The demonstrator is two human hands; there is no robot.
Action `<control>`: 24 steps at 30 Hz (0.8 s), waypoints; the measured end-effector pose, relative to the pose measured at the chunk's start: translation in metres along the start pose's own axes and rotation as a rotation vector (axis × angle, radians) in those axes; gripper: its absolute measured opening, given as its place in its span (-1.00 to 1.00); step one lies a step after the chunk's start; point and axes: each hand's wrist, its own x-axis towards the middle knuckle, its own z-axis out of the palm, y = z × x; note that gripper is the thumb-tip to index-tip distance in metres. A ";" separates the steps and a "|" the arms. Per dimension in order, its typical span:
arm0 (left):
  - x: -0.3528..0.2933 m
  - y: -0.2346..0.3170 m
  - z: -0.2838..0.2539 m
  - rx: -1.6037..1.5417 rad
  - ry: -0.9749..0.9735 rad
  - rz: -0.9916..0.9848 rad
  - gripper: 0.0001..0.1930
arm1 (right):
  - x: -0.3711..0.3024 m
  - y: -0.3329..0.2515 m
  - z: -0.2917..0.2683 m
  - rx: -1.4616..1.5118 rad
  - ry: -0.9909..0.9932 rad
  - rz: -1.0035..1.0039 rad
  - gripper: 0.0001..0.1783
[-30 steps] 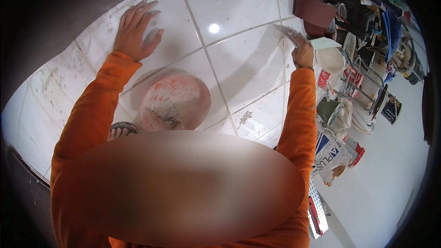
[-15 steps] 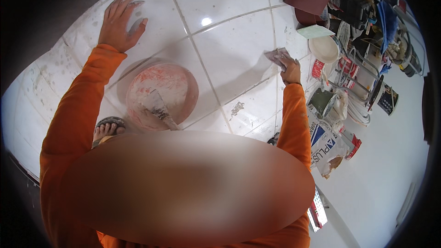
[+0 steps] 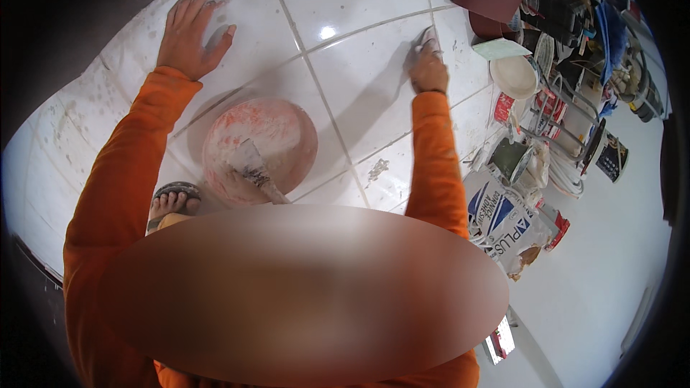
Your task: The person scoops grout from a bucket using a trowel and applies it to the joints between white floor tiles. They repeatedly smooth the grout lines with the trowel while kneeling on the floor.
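White tiles point(image 3: 359, 0) are showing seemingly leftover smudges point(image 3: 377, 168) (joints point(image 3: 289, 21) looking mostly filled), left hand point(image 3: 191, 37) splaying open far left, right hand point(image 3: 429, 68) well apart, far right, grip unclear, pink basin point(image 3: 299, 123) sitting nearer between.

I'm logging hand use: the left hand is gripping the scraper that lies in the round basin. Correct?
No: the head view shows the left hand open and well away from the scraper, which does lie in the round basin.

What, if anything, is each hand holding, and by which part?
The left hand is open, with nothing visibly held. Whether the right hand holds anything cannot be told; the detail there is too small and unclear.
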 end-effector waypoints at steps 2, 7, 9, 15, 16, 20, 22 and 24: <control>-0.001 0.000 0.000 0.006 -0.001 -0.006 -0.60 | -0.022 -0.012 0.010 -0.076 -0.003 -0.044 -0.34; -0.006 0.001 -0.002 -0.012 -0.017 -0.042 -0.61 | -0.057 0.001 -0.022 0.000 -0.126 -0.141 -0.34; -0.007 0.003 -0.004 -0.016 -0.023 -0.054 -0.61 | -0.046 0.015 -0.037 -0.042 -0.074 -0.117 -0.38; 0.000 0.002 0.001 -0.014 0.009 -0.002 -0.61 | 0.055 0.076 -0.042 0.036 0.257 -0.441 -0.39; -0.002 0.000 0.000 -0.004 0.008 -0.006 -0.61 | 0.065 0.077 -0.044 0.102 0.190 -0.462 -0.37; -0.006 -0.001 0.000 -0.018 0.020 -0.017 -0.61 | 0.049 0.101 -0.040 0.126 0.083 -0.570 -0.32; -0.008 -0.003 0.000 -0.010 0.008 -0.027 -0.60 | 0.018 0.110 -0.036 0.121 0.036 -0.604 -0.32; -0.009 -0.001 0.000 -0.008 0.000 -0.042 -0.60 | -0.014 0.126 -0.018 0.207 0.064 -0.603 -0.27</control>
